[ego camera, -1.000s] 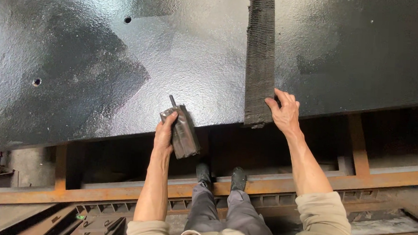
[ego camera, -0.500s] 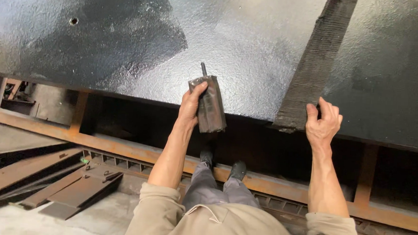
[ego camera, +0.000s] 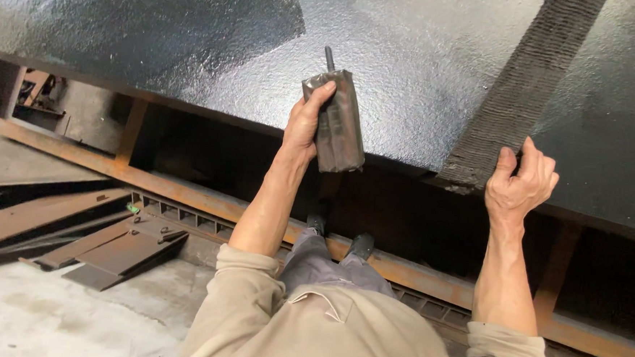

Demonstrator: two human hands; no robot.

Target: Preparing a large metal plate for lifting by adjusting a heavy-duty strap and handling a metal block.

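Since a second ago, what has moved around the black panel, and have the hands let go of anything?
Mostly the view swung: the ribbed strip now slants up to the right instead of standing upright. The left hand still grips the wrapped block over the black panel. The right hand stays at the strip's lower end. Nothing was released.

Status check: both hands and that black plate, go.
Left hand gripping wrapped block tool. Right hand on ribbed strip end. Black plate wet-looking; nothing in the way.
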